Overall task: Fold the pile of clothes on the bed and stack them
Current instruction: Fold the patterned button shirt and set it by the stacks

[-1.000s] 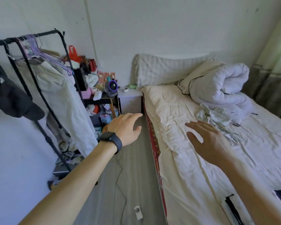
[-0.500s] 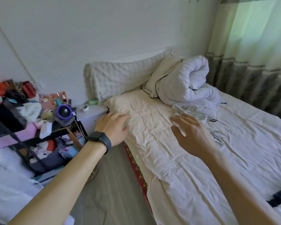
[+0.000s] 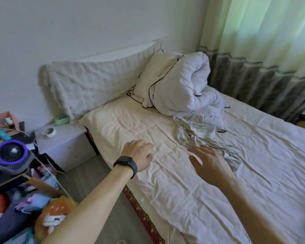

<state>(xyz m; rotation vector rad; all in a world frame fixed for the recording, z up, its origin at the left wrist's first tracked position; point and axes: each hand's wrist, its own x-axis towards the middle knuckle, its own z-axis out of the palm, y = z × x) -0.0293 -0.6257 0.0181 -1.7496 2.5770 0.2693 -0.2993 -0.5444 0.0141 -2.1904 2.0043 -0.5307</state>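
Clothes (image 3: 195, 131) lie in a crumpled pale heap at centre right of the frame, on the bed (image 3: 165, 199), touching the rolled duvet (image 3: 180, 85) behind. The right hand (image 3: 209, 162) hovers at the heap's near edge, grip spread, holding nothing; whether it touches cloth I cannot tell. The left hand (image 3: 139, 154), left of centre, has a loosely spread grip over bare bed. My worry: a hasty grab could catch duvet with the garment, or drag up several tangled pieces at once.
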